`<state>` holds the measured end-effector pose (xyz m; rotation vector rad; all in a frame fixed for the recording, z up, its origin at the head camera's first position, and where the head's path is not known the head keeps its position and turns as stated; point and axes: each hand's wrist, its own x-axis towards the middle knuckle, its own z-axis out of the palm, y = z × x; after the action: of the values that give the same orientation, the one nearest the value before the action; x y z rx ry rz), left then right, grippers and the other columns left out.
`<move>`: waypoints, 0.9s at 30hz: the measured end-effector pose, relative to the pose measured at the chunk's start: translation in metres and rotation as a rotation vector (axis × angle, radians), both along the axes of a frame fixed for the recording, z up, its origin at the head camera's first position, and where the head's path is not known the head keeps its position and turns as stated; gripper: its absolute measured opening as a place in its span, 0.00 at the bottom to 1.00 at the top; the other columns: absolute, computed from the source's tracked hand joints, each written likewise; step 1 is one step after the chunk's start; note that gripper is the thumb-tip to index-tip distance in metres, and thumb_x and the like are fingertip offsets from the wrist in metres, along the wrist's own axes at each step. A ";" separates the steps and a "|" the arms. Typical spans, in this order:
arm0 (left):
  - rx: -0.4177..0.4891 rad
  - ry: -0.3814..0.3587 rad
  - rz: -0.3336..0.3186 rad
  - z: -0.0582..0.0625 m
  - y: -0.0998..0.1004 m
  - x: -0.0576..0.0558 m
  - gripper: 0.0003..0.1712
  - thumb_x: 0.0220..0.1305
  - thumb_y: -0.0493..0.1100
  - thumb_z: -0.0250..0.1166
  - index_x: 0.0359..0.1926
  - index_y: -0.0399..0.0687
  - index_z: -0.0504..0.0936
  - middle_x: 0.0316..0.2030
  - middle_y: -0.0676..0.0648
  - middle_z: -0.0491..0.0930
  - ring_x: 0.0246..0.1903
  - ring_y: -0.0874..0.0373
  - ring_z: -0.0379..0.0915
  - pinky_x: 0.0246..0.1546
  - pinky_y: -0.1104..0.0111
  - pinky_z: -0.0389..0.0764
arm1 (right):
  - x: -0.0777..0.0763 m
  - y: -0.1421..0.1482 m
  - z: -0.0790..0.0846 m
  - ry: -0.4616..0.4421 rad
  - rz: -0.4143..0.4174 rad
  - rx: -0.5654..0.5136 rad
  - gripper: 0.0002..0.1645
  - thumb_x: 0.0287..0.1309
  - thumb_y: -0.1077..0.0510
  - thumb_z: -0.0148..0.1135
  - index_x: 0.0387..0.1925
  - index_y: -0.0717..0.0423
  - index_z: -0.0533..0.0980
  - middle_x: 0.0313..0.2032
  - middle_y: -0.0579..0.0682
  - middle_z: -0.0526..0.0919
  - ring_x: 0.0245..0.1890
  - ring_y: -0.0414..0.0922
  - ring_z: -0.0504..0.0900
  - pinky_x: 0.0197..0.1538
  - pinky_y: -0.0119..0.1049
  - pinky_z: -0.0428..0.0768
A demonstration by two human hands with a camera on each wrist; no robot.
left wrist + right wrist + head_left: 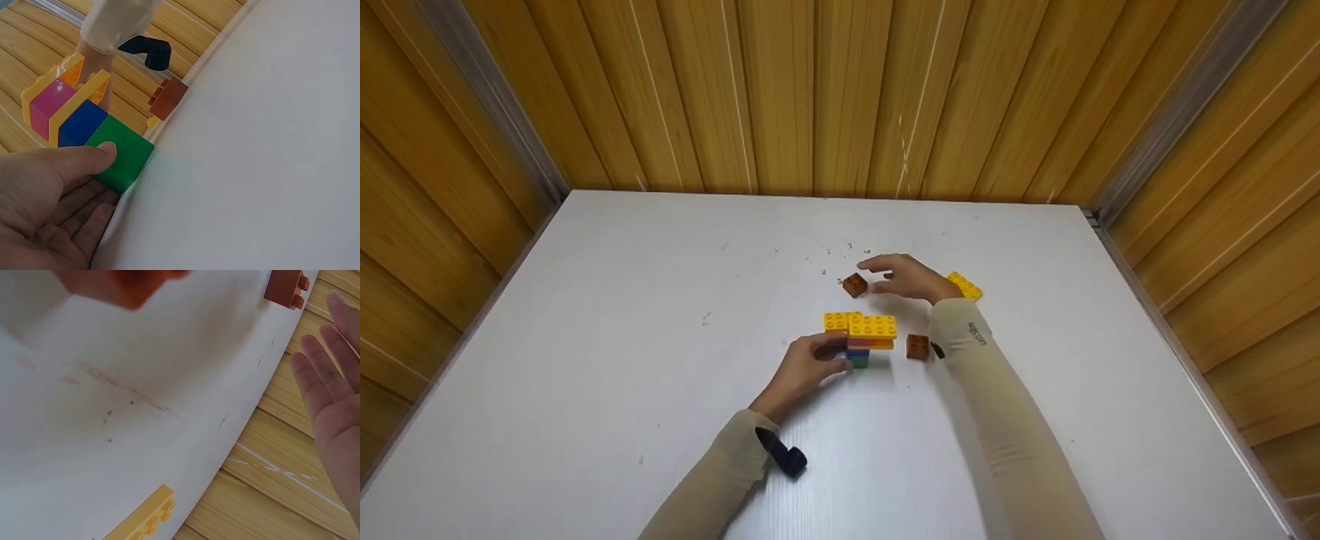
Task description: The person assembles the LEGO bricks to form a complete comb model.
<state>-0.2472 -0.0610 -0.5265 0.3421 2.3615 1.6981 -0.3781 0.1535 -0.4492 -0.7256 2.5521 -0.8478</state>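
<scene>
My left hand (806,364) grips a small tower of toy building bricks (872,327) standing on the table. In the left wrist view the thumb lies against the green bottom brick (128,153), with the other fingers bent behind it. Above the green come a blue brick (82,124), a yellow plate, a pink brick (49,109) and more yellow on top. Farther back, my right hand (911,277) holds nothing, its fingers extended and apart beside a brown brick (855,285). The right wrist view shows this hand (340,388) with its palm bare.
A second brown brick (917,346) lies right of the tower, near the right sleeve (960,330). A yellow studded plate (964,286) rests behind the right wrist. The white table (660,300) meets wood-patterned walls (780,97) at the back and sides.
</scene>
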 end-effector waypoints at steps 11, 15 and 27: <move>-0.010 0.030 0.007 -0.001 0.001 0.000 0.27 0.58 0.37 0.68 0.60 0.46 0.77 0.55 0.44 0.80 0.54 0.53 0.77 0.59 0.62 0.76 | -0.003 -0.012 -0.003 -0.039 0.042 0.037 0.29 0.65 0.60 0.58 0.67 0.52 0.67 0.69 0.50 0.66 0.71 0.51 0.60 0.73 0.52 0.57; -0.005 0.045 0.004 -0.001 0.001 0.000 0.27 0.57 0.37 0.68 0.60 0.44 0.77 0.55 0.43 0.80 0.54 0.52 0.77 0.59 0.62 0.76 | -0.003 -0.014 -0.004 -0.032 0.048 0.071 0.29 0.65 0.60 0.58 0.67 0.51 0.67 0.69 0.50 0.66 0.70 0.52 0.62 0.73 0.52 0.58; 0.025 0.066 -0.009 -0.001 0.000 0.000 0.28 0.57 0.36 0.68 0.60 0.42 0.76 0.54 0.42 0.80 0.54 0.51 0.78 0.58 0.62 0.77 | -0.002 -0.010 -0.005 0.028 0.088 0.091 0.28 0.61 0.64 0.61 0.63 0.60 0.71 0.58 0.57 0.75 0.60 0.54 0.73 0.67 0.48 0.70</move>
<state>-0.2475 -0.0608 -0.5274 0.4183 2.3823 1.7397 -0.3801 0.1431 -0.4545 -0.8203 2.5436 -0.6931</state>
